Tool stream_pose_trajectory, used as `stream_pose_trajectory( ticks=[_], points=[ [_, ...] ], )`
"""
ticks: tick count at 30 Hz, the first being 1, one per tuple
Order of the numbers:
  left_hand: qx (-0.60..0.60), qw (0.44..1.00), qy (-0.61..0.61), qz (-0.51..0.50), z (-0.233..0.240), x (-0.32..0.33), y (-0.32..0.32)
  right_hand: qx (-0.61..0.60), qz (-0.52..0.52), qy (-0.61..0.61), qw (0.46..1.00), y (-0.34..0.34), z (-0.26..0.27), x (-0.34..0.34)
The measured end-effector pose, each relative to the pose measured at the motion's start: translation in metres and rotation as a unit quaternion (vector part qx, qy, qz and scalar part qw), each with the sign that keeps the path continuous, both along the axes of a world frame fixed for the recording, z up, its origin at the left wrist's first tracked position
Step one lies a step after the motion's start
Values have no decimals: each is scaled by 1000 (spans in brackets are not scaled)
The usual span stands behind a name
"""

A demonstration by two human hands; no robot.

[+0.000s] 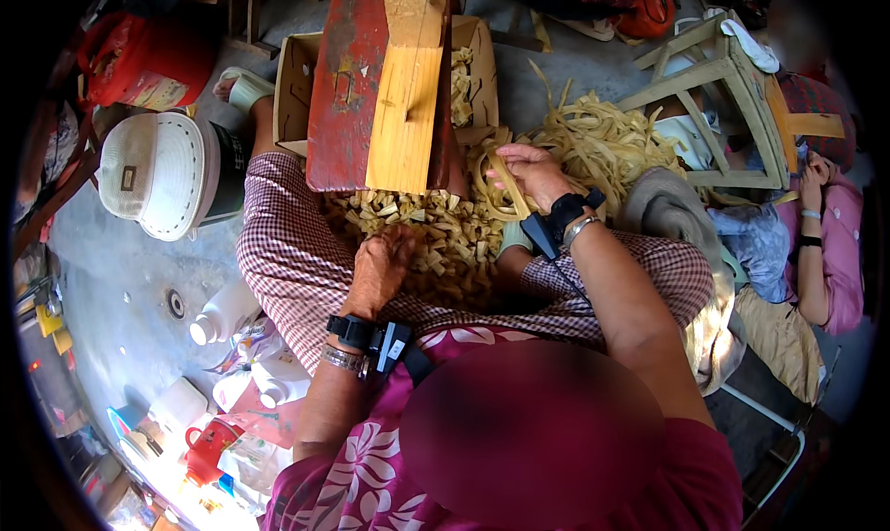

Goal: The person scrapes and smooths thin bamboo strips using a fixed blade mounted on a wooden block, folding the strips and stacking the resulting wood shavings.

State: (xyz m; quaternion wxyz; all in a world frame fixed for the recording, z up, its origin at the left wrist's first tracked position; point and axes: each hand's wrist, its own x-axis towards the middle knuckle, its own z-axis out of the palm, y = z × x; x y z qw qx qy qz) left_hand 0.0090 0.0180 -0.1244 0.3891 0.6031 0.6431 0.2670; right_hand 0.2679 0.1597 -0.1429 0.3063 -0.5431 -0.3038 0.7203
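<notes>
Before me, a worn red-painted wooden bench [344,124] carries a pale wooden board [400,124] with a small peg standing from it. My right hand [535,176] is right of the bench, with a looped tan flat strip [511,183], apparently dried plant fibre, in its fingers. My left hand [382,263] has its fingers curled over a heap of short folded strip pieces [452,239] below the bench's near end. Its fingertips are turned away, so whether they pinch a piece is hidden. Long loose strips [598,135] lie heaped beyond my right hand.
Under the bench sits a cardboard box [295,93] containing more pieces. A white hat [160,173] rests on a dark bucket at left, near a red bucket [153,65]. Plastic bottles [222,315] litter the floor. At right, a person [831,253] sits near a wooden stool [726,107].
</notes>
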Motion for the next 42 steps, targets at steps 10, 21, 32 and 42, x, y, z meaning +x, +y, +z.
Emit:
stream_pose_trajectory(
  ticks=[10, 21, 32, 42],
  points=[
    [-58, 974, -217, -6, 59, 33, 9, 114, 80, -41, 989, -61, 18, -32],
    [-40, 945, -321, 44, 60, 36, -2, 223, 138, -171, 950, -95, 48, -51],
    [-43, 913, -396, 81, 54, 21, -9, 297, 246, -259, 886, -102, 90, -47],
    [-36, 953, -298, 40, 88, 21, -26, 495, 207, -201, 820, -134, 98, -78]
  ],
)
